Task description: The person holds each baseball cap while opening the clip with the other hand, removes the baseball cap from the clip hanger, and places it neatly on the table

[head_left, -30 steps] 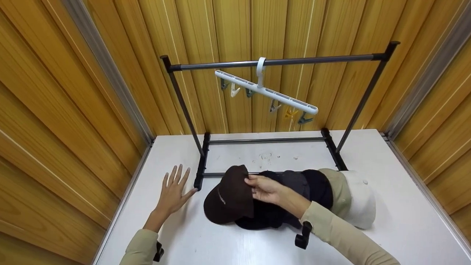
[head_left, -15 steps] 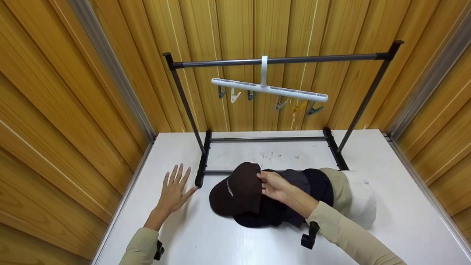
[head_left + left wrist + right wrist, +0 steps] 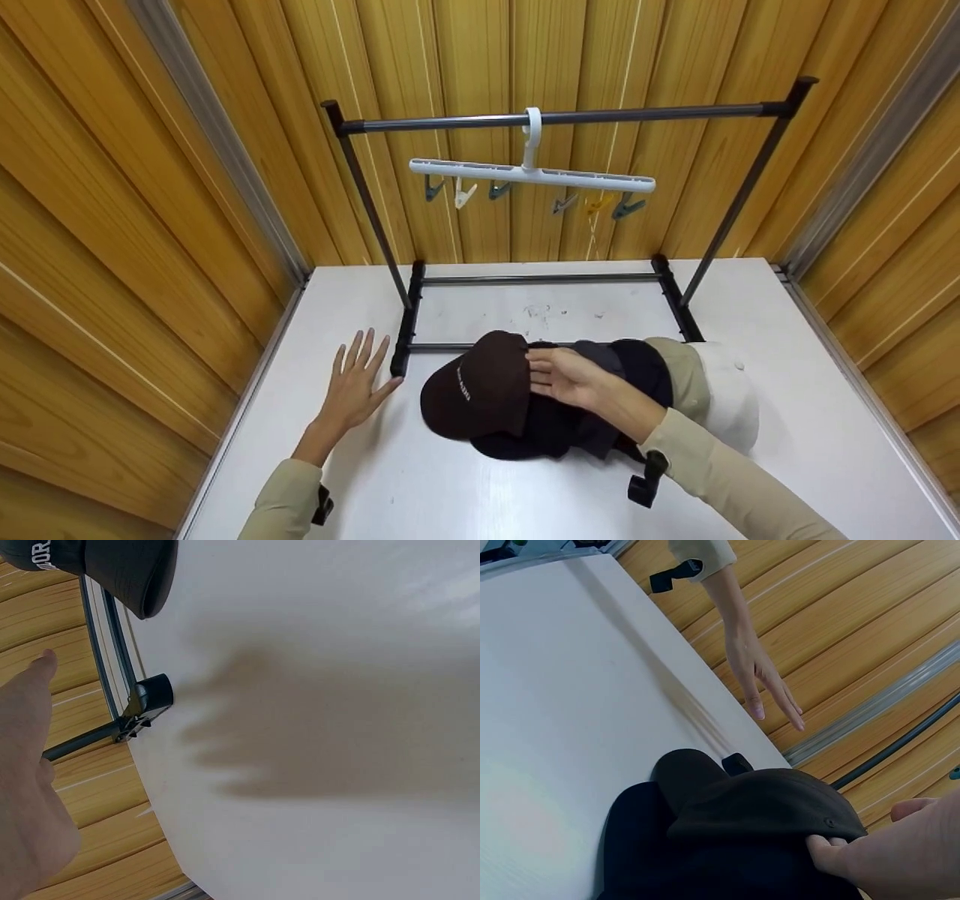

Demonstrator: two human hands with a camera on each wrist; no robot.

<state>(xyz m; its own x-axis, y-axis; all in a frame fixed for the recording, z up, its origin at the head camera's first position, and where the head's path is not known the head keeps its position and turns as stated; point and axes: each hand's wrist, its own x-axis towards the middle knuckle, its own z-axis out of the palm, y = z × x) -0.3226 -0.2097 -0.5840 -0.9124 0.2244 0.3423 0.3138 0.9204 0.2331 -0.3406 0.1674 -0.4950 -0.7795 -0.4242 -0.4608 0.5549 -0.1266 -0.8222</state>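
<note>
A dark brown cap [image 3: 487, 386] with white lettering lies at the left end of a row of overlapping caps, its brim toward the left. My right hand [image 3: 570, 377] touches the back edge of this cap, fingers fairly straight. The right wrist view shows fingertips [image 3: 826, 849] at the edge of the brown cap [image 3: 769, 802], partly hidden by it. Spread wide, my left hand [image 3: 352, 390] hovers above the white table, left of the caps, holding nothing. Its shadow falls on the table in the left wrist view.
Black, navy, beige [image 3: 679, 375] and white [image 3: 724, 397] caps extend rightward from the brown one. Behind them stands a dark metal rack [image 3: 652, 114]. A white hanger [image 3: 534, 174] with several clips hangs from its top bar. Wood-look panels enclose the table [image 3: 450, 495].
The brown cap has shifted slightly right and settled against the black cap. My right hand has moved right and its fingers have straightened. The hanger has swung round; the left hand stays nearly still.
</note>
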